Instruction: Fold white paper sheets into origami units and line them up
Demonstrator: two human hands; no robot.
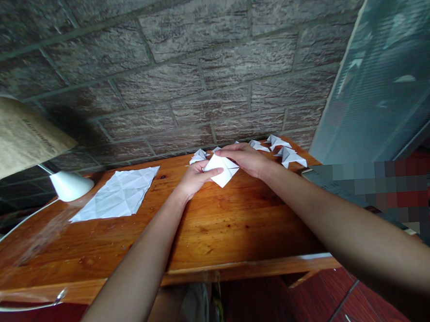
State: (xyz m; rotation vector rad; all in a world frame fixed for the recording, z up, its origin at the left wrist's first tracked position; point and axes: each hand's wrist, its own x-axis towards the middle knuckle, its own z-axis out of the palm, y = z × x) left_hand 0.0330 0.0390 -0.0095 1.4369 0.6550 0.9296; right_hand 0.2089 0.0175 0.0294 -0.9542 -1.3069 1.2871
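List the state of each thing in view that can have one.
Small paper: folded, diamond-shaped
Left hand: gripping the small paper
Right hand: touching its upper edge
Large sheet: unfolded, creased, spread on the table
Paper figures: folded, resting toward the back
Lamp: upright; lit or unlit unclear

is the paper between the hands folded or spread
Folded: the paper, held by the left hand and right hand, is a small diamond with overlapping edges on its right.
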